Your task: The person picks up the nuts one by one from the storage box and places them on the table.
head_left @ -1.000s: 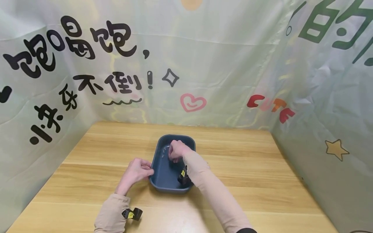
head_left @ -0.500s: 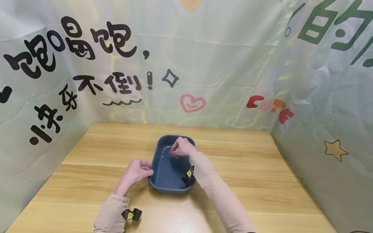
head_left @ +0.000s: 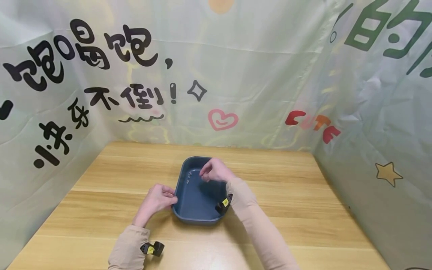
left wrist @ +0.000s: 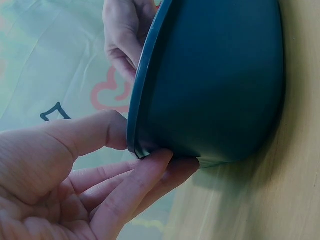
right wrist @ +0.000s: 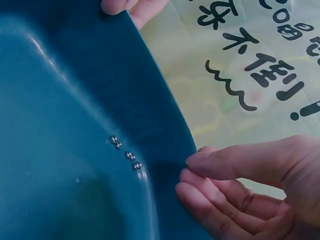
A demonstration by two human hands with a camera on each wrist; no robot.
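A wooden surface spreads beneath the left grip and right grip. On it, just right of the left grip, stands a dark blue box, its rim pinched between that hand's thumb and fingers. The right grip hovers over the box, fingers bent; whether it pinches anything cannot be told. Left of it, small shiny beads lie inside.

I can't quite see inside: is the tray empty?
The tray isn't empty: in the right wrist view, small shiny balls lie inside, toward one side.
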